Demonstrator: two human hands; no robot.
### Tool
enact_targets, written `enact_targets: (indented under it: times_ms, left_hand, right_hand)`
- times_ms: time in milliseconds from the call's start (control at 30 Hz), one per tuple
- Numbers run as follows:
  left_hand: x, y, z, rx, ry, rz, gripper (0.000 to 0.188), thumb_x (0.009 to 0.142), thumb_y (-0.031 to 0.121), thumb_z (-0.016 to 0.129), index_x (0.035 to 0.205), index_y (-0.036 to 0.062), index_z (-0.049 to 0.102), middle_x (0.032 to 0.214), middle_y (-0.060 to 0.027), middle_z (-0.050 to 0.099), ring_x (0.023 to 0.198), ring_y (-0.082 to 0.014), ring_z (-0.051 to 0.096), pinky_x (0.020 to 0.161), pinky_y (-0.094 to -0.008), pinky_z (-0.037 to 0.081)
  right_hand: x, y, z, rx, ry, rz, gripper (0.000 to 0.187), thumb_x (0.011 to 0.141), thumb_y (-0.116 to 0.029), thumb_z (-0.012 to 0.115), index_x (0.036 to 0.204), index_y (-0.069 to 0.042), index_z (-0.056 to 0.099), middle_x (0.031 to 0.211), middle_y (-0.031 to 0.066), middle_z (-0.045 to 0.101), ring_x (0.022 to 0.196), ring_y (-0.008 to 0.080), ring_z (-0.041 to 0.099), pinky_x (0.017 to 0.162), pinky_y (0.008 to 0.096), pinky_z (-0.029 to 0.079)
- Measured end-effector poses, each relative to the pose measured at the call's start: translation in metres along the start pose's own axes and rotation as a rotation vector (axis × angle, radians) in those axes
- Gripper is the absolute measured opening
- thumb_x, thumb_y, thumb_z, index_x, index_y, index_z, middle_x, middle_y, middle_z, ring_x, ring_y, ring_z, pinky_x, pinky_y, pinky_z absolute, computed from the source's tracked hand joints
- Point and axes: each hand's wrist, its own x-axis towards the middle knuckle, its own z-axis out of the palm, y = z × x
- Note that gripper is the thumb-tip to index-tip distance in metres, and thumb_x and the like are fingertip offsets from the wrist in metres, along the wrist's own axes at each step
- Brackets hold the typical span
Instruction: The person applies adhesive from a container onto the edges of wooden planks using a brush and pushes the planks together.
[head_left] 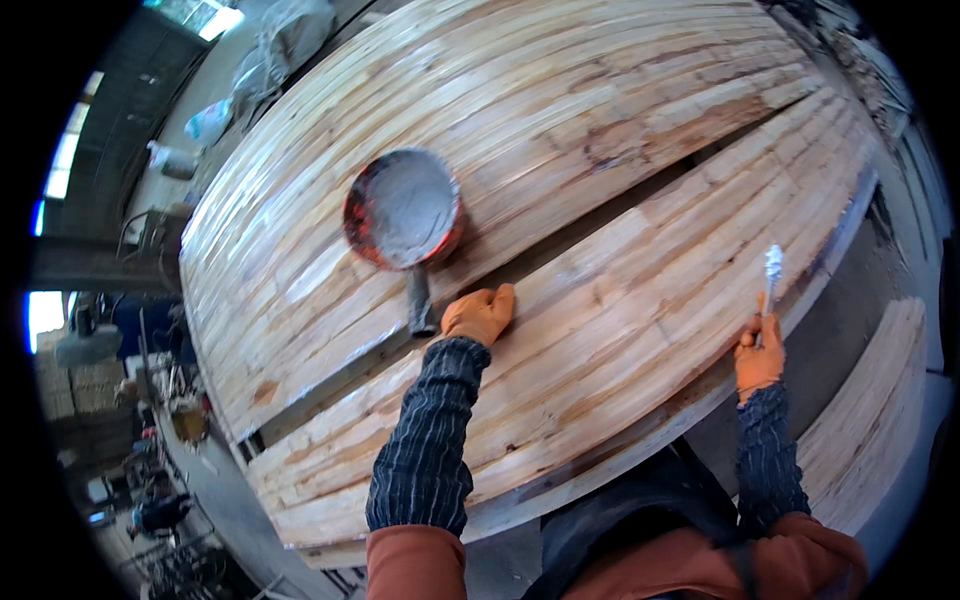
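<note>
Wide rows of pale wooden planks (600,300) form a broad, curved surface, split by a long dark gap (610,205). My left hand (480,314), in an orange glove, rests at this gap with its fingers curled; what lies under them is hidden. Just left of it, the dark handle (421,303) of a red pan (458,225) points toward me. Grey paste (408,208) coats the pan's inside. Out over the near right edge, my right hand (760,358), also gloved in orange, holds upright a slim brush-like tool (772,268) with a whitish coated tip.
A separate curved wooden piece (865,410) lies at the lower right. Clear plastic sheeting (290,45) and a white container (172,160) sit beyond the far left edge. Tools and clutter (165,515) crowd the floor at lower left.
</note>
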Motion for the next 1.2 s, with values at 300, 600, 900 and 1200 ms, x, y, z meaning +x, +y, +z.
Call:
enact_targets:
  times_ms: [300,600,900,1200]
  left_hand:
    - [-0.020,0.025,-0.018,-0.047,0.068,-0.001,0.075,0.087,0.068,0.051,0.092,-0.0039,0.073,0.096,-0.0306,0.070,0.101,-0.0412,0.068,0.089,-0.0453,0.050]
    - [-0.011,0.035,-0.071,0.109,0.295,0.047,0.072,0.084,0.065,0.057,0.082,-0.0040,0.074,0.082,-0.0247,0.072,0.083,-0.0356,0.071,0.079,-0.0426,0.052]
    - [-0.018,0.042,-0.073,0.055,0.333,0.060,0.062,0.075,0.060,0.071,0.079,-0.0015,0.074,0.075,-0.0154,0.073,0.075,-0.0267,0.071,0.073,-0.0377,0.053]
    - [-0.052,0.003,-0.046,0.103,0.467,0.024,0.056,0.071,0.054,0.075,0.070,-0.0018,0.070,0.069,-0.0191,0.070,0.069,-0.0314,0.070,0.071,-0.0403,0.053]
  right_hand:
    - [0.005,-0.008,0.007,0.123,0.141,0.026,0.033,0.105,-0.029,0.054,0.126,-0.008,0.067,0.078,0.0012,0.061,0.065,0.0086,0.052,0.059,0.0236,0.046]
    - [0.008,-0.037,0.034,0.207,0.124,0.012,0.031,0.106,-0.025,0.051,0.128,-0.009,0.066,0.083,0.0031,0.068,0.066,0.0106,0.059,0.064,0.0265,0.051]
    - [0.019,-0.024,0.037,0.377,0.123,-0.052,0.033,0.106,-0.022,0.049,0.131,-0.003,0.062,0.085,0.0067,0.068,0.075,0.0155,0.065,0.077,0.0301,0.056]
    - [0.000,0.023,0.026,0.295,0.131,-0.008,0.035,0.106,-0.027,0.051,0.129,-0.003,0.062,0.091,0.0090,0.071,0.082,0.0169,0.067,0.085,0.0363,0.056]
